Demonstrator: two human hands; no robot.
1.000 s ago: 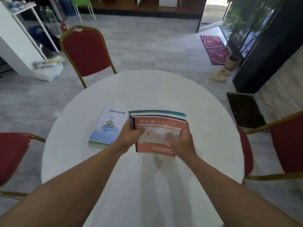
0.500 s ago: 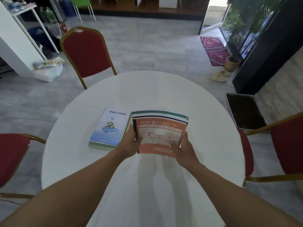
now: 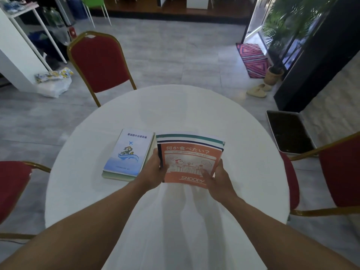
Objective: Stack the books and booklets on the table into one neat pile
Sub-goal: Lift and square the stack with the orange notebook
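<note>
An orange Snoopy booklet (image 3: 190, 161) tops a small bundle of booklets with green and navy edges (image 3: 190, 138) showing behind it. The bundle is tilted up off the round white table (image 3: 185, 110). My left hand (image 3: 154, 169) grips its left edge. My right hand (image 3: 219, 176) grips its lower right corner, thumb on the cover. To the left, flat on the table, lies a light blue book with an airplane picture (image 3: 129, 152) on top of a pale green book (image 3: 116, 176), touching the bundle's left side.
A red chair (image 3: 99, 61) stands beyond the table, another red chair (image 3: 13, 184) at the left, a third (image 3: 339, 172) at the right. A dark tray (image 3: 288, 131) sits on the floor at the right. A potted plant (image 3: 274, 75) and slippers (image 3: 258, 90) are further back.
Both hands have lifted the orange-topped bundle off the table and tilted it up. My right hand slid from the cover to the lower right corner. The blue book has not moved.
</note>
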